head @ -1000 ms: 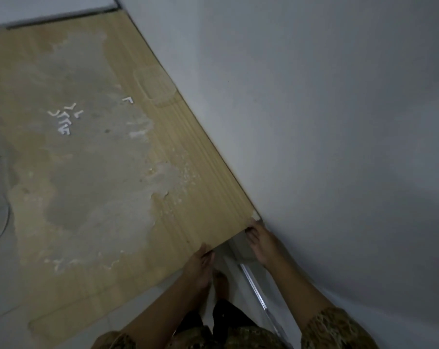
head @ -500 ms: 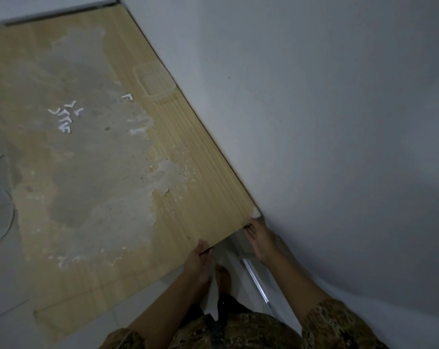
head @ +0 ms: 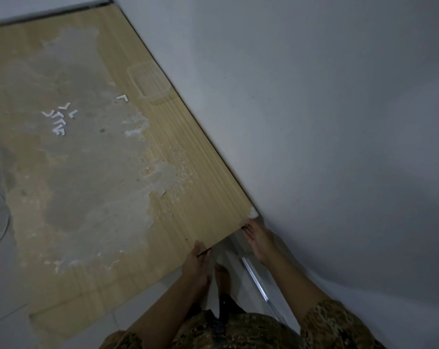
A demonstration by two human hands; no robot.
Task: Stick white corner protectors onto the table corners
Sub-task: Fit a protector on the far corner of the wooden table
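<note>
Spare white protectors (head: 57, 119) sit in a little pile upper left on the tabletop (head: 193, 177). Left hand (head: 197, 263) grips the tabletop's near edge, lower middle. Right hand (head: 260, 239) has its fingertips at the corner, where a white protector (head: 253, 212) sits by the wall; can't tell how tightly it's closed. Looks like the pressing-on step. Next: press firmly so it sticks.
</note>
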